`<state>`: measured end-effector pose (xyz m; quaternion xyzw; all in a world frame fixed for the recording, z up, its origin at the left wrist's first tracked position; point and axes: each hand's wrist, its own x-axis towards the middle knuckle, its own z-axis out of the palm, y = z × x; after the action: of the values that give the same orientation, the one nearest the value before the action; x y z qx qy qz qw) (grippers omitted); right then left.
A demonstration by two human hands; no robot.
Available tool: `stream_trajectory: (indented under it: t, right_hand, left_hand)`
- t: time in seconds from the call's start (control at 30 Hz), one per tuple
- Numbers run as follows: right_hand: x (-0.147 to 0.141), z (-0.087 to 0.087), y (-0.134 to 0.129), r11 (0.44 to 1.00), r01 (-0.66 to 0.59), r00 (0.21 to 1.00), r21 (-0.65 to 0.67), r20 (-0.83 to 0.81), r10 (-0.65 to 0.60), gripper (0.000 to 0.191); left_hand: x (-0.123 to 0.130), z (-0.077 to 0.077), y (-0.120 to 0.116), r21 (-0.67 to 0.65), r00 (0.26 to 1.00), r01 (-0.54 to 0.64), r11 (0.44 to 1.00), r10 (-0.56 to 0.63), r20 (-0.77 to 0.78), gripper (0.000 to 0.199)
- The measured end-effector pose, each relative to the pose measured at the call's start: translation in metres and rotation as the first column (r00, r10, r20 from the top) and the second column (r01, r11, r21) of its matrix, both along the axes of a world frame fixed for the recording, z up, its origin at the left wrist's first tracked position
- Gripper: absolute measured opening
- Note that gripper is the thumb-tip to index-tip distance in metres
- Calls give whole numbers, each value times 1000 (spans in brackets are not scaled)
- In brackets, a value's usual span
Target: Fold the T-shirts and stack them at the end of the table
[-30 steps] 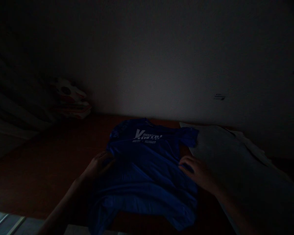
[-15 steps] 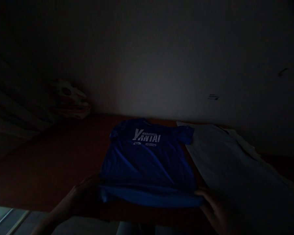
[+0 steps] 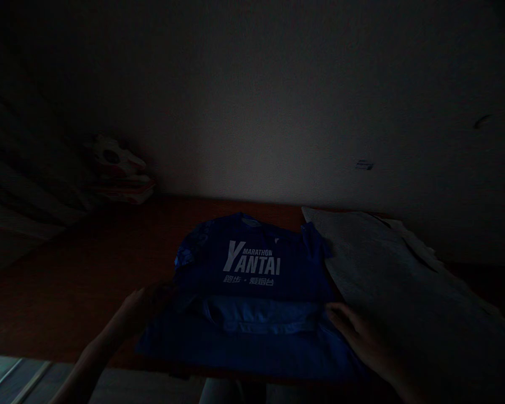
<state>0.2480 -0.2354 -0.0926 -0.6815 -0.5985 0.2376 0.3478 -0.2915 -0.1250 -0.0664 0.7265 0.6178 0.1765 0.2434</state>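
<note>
A blue short-sleeved T-shirt (image 3: 252,241) with white "MARATHON YANTAI" lettering lies front up, collar away from me. Its lower front is raised in a loose, lighter blue roll (image 3: 261,314), and another layer of the shirt spreads below it to the near table edge. On the left side of this roll, my left hand (image 3: 151,297) is closed on the cloth; its fingertips are dark and hard to see. At the opposite side, my right hand (image 3: 353,328) pinches the fabric between thumb and fingers.
The shirt lies on a reddish-brown wooden table (image 3: 96,264). A large grey cloth or sheet (image 3: 387,275) covers the right side. Several stacked items (image 3: 122,171) sit at the back left by a curtain (image 3: 21,185). A wall (image 3: 252,112) rises behind. The light is very dim.
Both hands have moved up and away from me with the front hem. The shirt's upper part has slid nearer, and its lower layer now shows down to the table edge.
</note>
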Motion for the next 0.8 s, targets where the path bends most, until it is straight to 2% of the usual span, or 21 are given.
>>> stream_trajectory:
  t: [0.07, 0.13, 0.23, 0.3, 0.37, 0.43, 0.53, 0.6, 0.67, 0.73, 0.8]
  right_hand:
    - [-8, -5, 11, 998, 9, 997, 58, 70, -13, 45]
    - [-16, -12, 20, 989, -2, 986, 146, 163, -23, 43]
    - [-30, -25, 27, 963, -99, 942, 253, 334, 9, 45]
    - [-38, -33, 28, 950, -166, 882, 264, 470, 24, 49]
    - [-46, -38, 28, 950, -189, 813, 249, 583, 9, 48]
    - [-55, -43, 25, 952, -186, 772, 244, 636, -12, 47]
    - [-71, -47, 18, 948, -186, 761, 260, 648, -29, 48]
    - [-82, -45, 15, 945, -196, 756, 260, 654, -23, 47]
    - [-89, -39, 16, 946, -207, 763, 248, 646, -2, 44]
    - [-88, -28, 28, 951, -205, 783, 230, 621, 19, 40]
    - [-81, -15, 52, 952, -208, 804, 225, 593, 35, 35]
  left_hand:
    - [9, -7, 11, 166, 995, -3, 986, 20, -100, 37]
    - [26, -13, 19, 336, 992, 59, 940, -17, -124, 38]
    - [56, -23, 28, 441, 972, 213, 872, -142, -190, 43]
    - [69, -33, 33, 436, 947, 277, 856, -165, -277, 52]
    - [69, -44, 37, 419, 927, 275, 865, -124, -354, 60]
    - [56, -55, 38, 404, 913, 253, 879, -79, -401, 64]
    - [24, -64, 36, 398, 903, 244, 884, -57, -427, 63]
    - [4, -65, 34, 407, 901, 248, 879, -55, -431, 60]
    - [-5, -60, 33, 417, 896, 244, 875, -39, -442, 58]
    - [0, -52, 36, 414, 891, 217, 884, -6, -455, 53]
    - [22, -43, 44, 387, 893, 196, 901, 0, -451, 49]
